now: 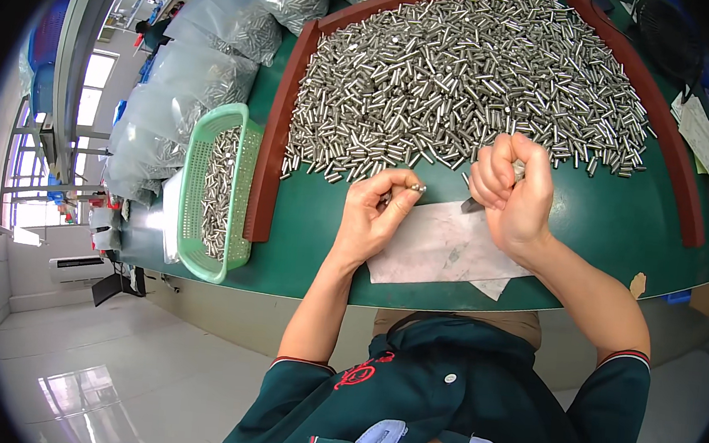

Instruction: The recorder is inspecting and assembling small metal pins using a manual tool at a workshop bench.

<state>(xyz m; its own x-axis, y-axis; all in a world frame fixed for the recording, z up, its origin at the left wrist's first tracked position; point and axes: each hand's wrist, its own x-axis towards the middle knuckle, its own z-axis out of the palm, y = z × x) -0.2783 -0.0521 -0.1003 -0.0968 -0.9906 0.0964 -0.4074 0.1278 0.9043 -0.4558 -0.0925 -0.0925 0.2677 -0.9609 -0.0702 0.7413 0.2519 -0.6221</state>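
My left hand (374,215) is closed, thumb and forefinger pinching small shiny metal pins (417,189) whose ends show at the fingertips. To its right, my right hand (513,192) is curled into a fist, raised by the near edge of the pile. A bit of metal glints inside that fist, and a dark grey piece (471,206) shows at its lower left; most of what it holds is hidden. Beneath both hands lies a smudged whitish cloth (436,249). Beyond them spreads a large heap of loose metal pins (465,80) on the green tabletop (612,233).
A red-brown raised border (282,132) encloses the heap on its left, back and right. Left of it stands a light green basket (248,171) partly filled with pins. Clear bags of metal parts (241,25) line the far left. A black fan (669,38) and papers (699,132) are far right.
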